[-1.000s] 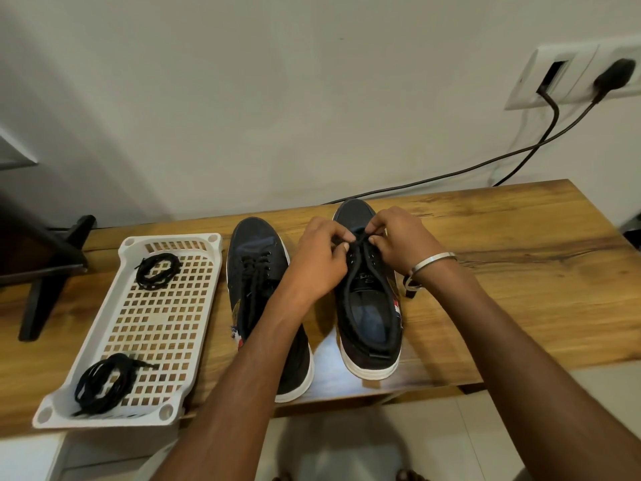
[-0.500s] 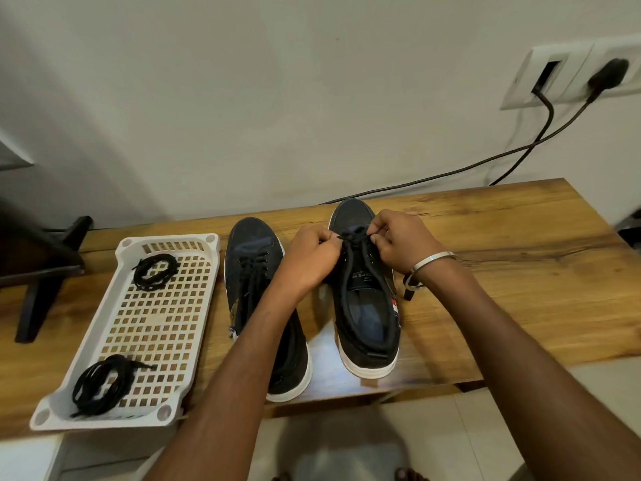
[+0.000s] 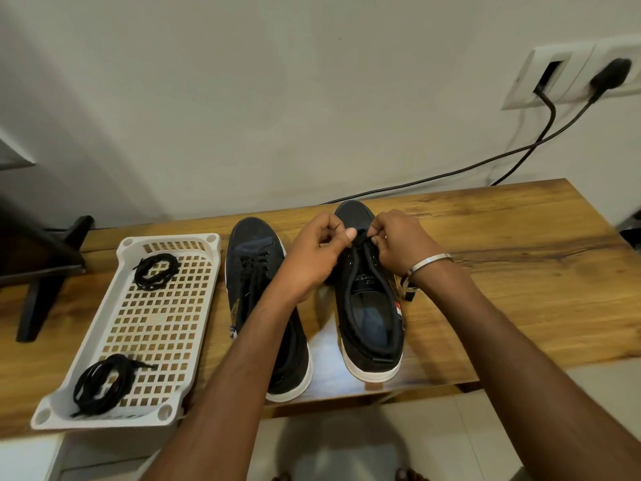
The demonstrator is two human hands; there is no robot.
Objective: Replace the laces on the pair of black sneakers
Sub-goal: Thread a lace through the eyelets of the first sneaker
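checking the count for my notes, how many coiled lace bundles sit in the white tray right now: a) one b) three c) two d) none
c: the white tray holds one lace bundle at its far end and another at its near end.

1. The left forearm [image 3: 242, 341] covers the heel half of the left sneaker [image 3: 255, 258], hiding its opening and most of its inner side.
2. The left hand [image 3: 317, 255] and right hand [image 3: 399, 248] cover the lowest eyelets of the right sneaker [image 3: 371, 317]; how the lace [image 3: 360, 243] runs there, and where exactly the fingertips pinch it, cannot be told.
3. The lettering on that sneaker's tongue is too small to read.
4. A dark strap under the right wrist's bangle [image 3: 430, 263] is partly hidden.
5. The wall plug [image 3: 607, 76] is blurred.
6. A black stand [image 3: 45, 258] is cut off by the left edge.
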